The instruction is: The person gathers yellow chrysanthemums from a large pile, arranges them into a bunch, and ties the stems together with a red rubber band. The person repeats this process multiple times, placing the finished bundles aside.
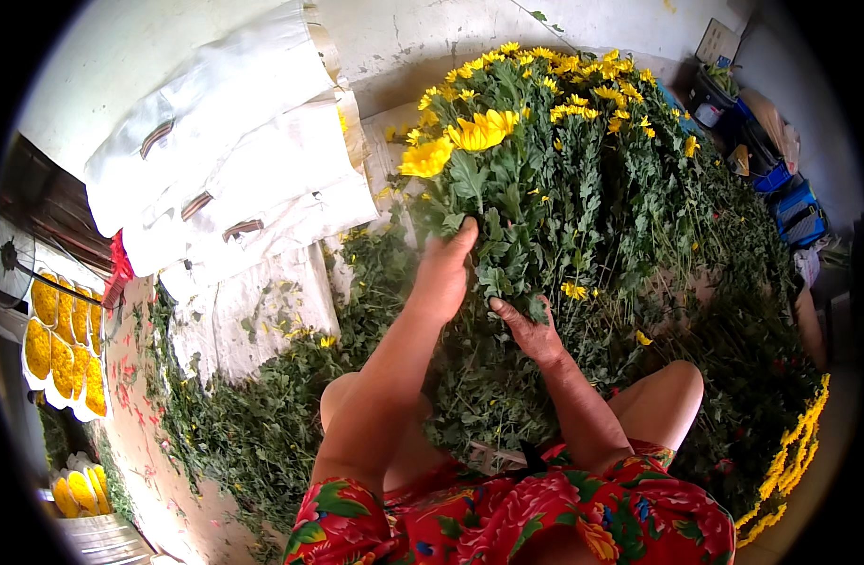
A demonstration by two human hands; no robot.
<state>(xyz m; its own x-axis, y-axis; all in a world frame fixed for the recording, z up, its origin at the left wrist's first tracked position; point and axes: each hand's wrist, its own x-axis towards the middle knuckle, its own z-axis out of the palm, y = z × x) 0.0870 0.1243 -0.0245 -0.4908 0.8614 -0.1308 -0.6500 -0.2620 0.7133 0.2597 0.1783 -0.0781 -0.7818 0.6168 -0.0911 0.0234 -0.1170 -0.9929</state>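
Several cut stems with yellow chrysanthemum blooms [478,132] and green leaves are held between my two hands. My left hand [446,272] grips them just below the blooms, thumb up along the leaves. Lower and to the right, my right hand [534,328] closes around the leafy lower part of the same stems, its fingers partly hidden by leaves. Right behind the held stems stands a large heap of yellow chrysanthemums [594,162], blooms at the top and stems downward. A loose yellow bloom [574,290] lies to the right of my hands.
White sacks [248,141] with striped handles lie at the upper left. Cut stems and leaves [255,417] cover the floor around my knees. Bundled yellow flowers in white wrapping [61,360] stand far left, beside a fan [11,258]. Dark tubs and a blue crate [799,212] are far right.
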